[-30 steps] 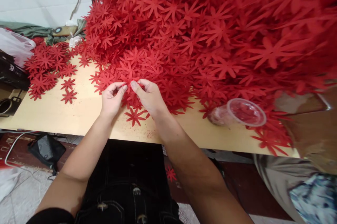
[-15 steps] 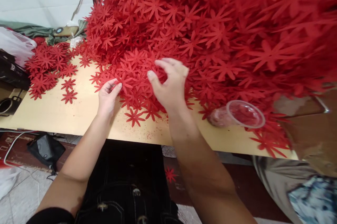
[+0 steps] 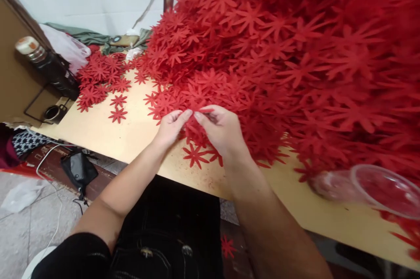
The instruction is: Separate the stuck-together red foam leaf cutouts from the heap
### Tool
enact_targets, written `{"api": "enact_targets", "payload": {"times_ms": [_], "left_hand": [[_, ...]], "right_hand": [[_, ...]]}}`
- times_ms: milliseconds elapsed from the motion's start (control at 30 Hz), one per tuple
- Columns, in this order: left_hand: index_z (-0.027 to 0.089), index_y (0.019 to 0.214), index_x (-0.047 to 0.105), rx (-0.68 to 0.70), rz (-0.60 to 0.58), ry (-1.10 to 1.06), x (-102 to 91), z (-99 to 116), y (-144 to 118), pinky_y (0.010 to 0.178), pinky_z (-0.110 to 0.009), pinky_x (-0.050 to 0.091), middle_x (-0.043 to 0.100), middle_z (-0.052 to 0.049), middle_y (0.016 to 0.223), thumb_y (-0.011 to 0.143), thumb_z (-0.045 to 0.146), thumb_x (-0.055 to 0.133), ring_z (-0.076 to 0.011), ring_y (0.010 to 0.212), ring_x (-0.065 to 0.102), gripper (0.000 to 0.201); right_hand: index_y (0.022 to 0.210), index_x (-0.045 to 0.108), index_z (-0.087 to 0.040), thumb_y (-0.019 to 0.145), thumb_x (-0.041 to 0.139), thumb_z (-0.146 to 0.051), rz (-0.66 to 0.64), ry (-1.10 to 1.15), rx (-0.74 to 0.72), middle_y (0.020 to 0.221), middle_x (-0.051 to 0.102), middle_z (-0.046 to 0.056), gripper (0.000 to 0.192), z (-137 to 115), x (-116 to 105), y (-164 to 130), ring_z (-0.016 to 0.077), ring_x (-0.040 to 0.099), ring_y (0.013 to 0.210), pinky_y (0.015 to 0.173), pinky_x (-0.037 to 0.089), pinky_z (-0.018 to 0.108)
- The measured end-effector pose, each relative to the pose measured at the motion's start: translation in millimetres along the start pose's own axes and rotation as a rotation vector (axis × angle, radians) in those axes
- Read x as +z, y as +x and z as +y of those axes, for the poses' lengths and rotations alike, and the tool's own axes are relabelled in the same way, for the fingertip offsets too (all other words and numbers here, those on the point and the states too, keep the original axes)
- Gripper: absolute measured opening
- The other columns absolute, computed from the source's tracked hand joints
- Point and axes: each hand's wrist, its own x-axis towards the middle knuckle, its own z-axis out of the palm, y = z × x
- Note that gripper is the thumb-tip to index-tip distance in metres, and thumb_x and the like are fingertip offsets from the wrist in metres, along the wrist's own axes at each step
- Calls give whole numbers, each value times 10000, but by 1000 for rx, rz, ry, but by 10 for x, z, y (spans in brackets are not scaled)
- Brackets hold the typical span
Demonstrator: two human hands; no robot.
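In the head view, my left hand (image 3: 171, 129) and my right hand (image 3: 225, 131) meet over the front of a large heap of red flower-shaped cutouts (image 3: 236, 34). Thumb and fingers of both are pinched together around one red flower cutout (image 3: 195, 112), which is largely covered by the fingertips. Just below my hands, a single cutout (image 3: 195, 155) lies flat on the pale tabletop (image 3: 141, 139). To the left sits a smaller pile of cutouts (image 3: 101, 73), with two loose ones in front of it.
A clear plastic cup (image 3: 341, 187) lies on its side at the right. At the far left stand a dark bottle (image 3: 54, 67) and a dark mug (image 3: 54, 113). Behind the small pile are a white plastic bag (image 3: 65, 47) and green cloth (image 3: 82, 33).
My right hand has come down and closed beside my left at the cutout. The view has swung left, so the scene sits further right and the bottle shows more fully.
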Motion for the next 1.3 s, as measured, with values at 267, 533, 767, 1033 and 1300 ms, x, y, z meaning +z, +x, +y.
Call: {"api": "enact_targets", "payload": {"times_ms": [267, 533, 767, 1033, 1300], "left_hand": [[166, 819, 565, 122, 90, 299, -111, -86, 30, 706, -269, 476, 616, -15, 790, 734, 456, 667, -113, 728, 578, 319], [172, 1157, 605, 446, 236, 1212, -787, 451, 82, 1098, -393, 349, 569, -114, 1288, 856, 267, 509, -214, 1232, 500, 330], [143, 1236, 576, 30, 354, 1629, -1713, 489, -75, 1079, -459, 360, 528, -152, 1361, 828, 374, 537, -306, 1273, 465, 470], [112, 1052, 632, 51, 337, 1663, -1658, 519, -55, 952, -443, 418, 638, -186, 1120, 832, 223, 465, -307, 1048, 583, 298], [192, 937, 507, 192, 582, 1001, -1635, 642, 21, 761, -303, 447, 591, 10, 692, 817, 106, 455, -142, 711, 594, 157]], "right_hand": [[905, 529, -197, 677, 640, -180, 561, -39, -38, 878, 643, 83, 253, 57, -623, 338, 190, 672, 734, 758, 551, 437], [1103, 660, -128, 832, 570, -358, 260, -915, -630, 1162, 644, 212, 367, 57, -828, -183, 348, 599, 1109, 973, 457, 572], [951, 720, -110, 838, 570, -256, -306, -1000, -706, 1078, 689, 137, 239, 210, -516, -526, 291, 544, 1094, 915, 520, 466], [939, 715, -183, 842, 546, -284, -133, -924, -754, 1026, 675, 117, 219, 232, -499, -383, 285, 533, 1070, 927, 502, 514], [973, 692, -222, 841, 552, -305, 17, -704, -707, 1048, 678, 103, 210, -109, -306, -385, 270, 558, 1076, 973, 455, 516]]}}
